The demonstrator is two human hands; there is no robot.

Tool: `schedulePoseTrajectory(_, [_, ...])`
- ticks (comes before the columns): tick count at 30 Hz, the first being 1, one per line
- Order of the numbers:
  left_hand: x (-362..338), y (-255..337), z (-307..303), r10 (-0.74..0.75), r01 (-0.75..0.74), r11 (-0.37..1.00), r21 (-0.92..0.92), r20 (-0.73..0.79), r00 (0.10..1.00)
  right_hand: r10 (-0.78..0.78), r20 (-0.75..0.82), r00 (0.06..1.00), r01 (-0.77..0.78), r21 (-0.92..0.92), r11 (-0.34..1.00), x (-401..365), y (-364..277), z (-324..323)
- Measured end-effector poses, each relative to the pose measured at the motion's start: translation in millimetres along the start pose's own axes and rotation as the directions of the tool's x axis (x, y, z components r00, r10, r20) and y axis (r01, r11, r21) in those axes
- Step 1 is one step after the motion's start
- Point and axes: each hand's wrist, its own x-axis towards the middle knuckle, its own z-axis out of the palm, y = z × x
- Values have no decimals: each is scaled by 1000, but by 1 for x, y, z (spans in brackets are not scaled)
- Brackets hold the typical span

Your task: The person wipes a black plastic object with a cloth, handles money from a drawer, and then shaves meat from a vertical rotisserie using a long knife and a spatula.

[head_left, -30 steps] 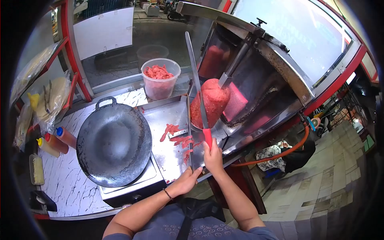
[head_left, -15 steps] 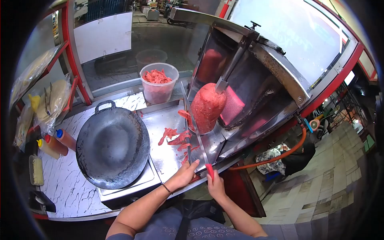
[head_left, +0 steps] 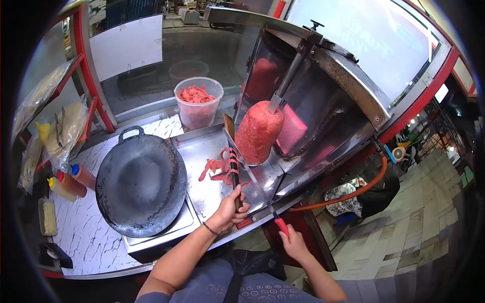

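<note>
My left hand (head_left: 233, 208) is closed around the dark handle of a long, narrow tool (head_left: 234, 169), with strips of meat across its shaft; I cannot tell its kind. In my right hand (head_left: 295, 243) is a long knife (head_left: 281, 226) by its red handle. Its blade slants up and left, passing close to the lower left side of a large reddish meat cone (head_left: 258, 135) on an upright spit. Cut meat slices (head_left: 216, 166) lie on the metal tray (head_left: 199, 189) beside the cone.
A black wok (head_left: 142, 182) sits on the stove at left. Behind the tray stands a plastic tub (head_left: 196, 115) of sliced meat. Sauce bottles (head_left: 71, 183) line the counter's left side. The metal grill housing (head_left: 323, 116) surrounds the cone, and an orange hose (head_left: 361, 191) curves at right.
My right hand has drawn the knife down and to the right. My left hand has moved up over the tray with the tool. The strip hanging beside the cone has come away.
</note>
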Motion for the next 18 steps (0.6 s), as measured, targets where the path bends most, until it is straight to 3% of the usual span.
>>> schedulePoseTrajectory(2, [1,1,-14,20,73,955,-289,305,952,-16,22,1000,17,-28,999,-15,11,-20])
schedulePoseTrajectory(6, [0,4,-30,32,173,897,-407,450,893,71,107,992,-51,-180,982,-45,22,-73])
schedulePoseTrajectory(12, [-7,7,-34,-17,170,919,-355,396,918,89,124,988,-52,-270,961,-40,6,-130])
schedulePoseTrajectory(15, [-11,2,-34,-34,170,933,-316,394,919,17,132,991,24,-308,951,-43,-1,-162])
schedulePoseTrajectory(18, [-24,0,-32,-81,84,996,-13,166,983,-9,138,990,47,-279,959,-35,-24,-180])
